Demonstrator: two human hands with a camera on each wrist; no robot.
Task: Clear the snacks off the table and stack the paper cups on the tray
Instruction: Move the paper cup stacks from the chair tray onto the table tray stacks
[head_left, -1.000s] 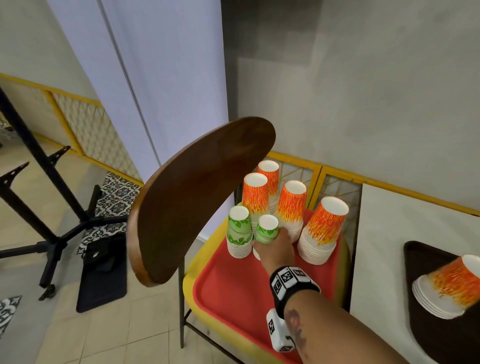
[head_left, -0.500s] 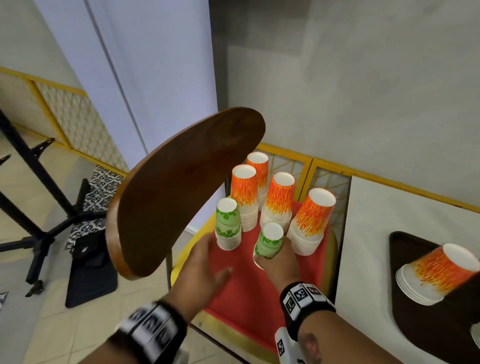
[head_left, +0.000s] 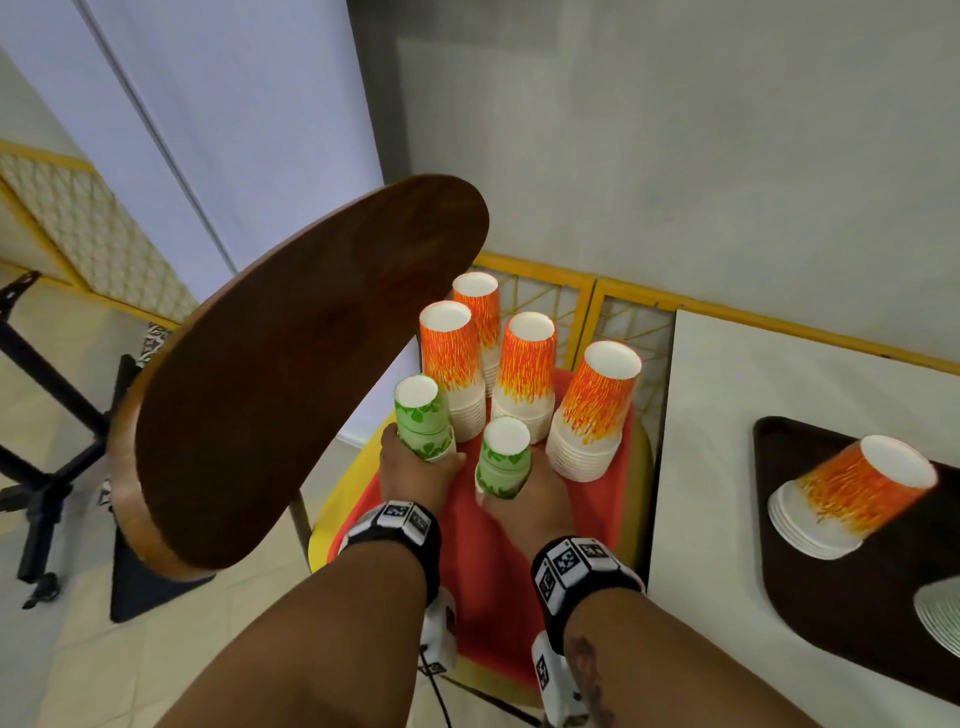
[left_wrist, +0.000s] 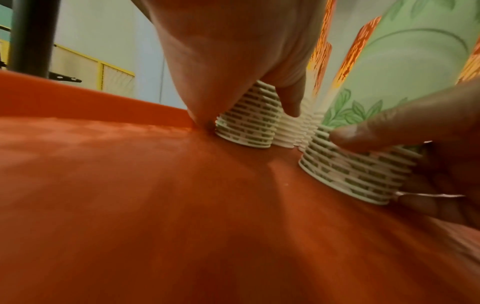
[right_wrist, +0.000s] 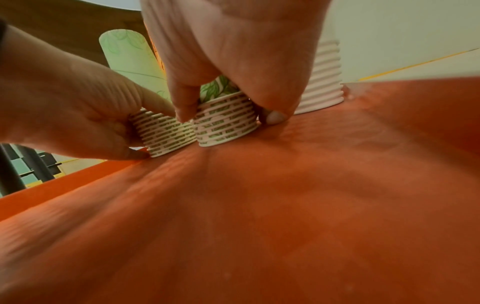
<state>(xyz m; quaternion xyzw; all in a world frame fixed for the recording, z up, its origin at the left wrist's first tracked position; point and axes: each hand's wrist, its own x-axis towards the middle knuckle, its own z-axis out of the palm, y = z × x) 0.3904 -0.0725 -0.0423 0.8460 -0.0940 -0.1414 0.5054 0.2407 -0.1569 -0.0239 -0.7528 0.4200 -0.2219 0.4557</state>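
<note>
On the red tray your left hand and right hand each keep a closed grip round a green cup stack; squeeze or tilt, and the tall orange stacks at twelve o'clock may topple.

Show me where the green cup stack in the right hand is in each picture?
Head view: the right green cup stack stands low in the middle, the right hand gripping its base.
Left wrist view: it is at the right, nearest the camera.
Right wrist view: it is above the middle, under the fingers.
Shared landmark: the red tray beneath it in all three.
</note>
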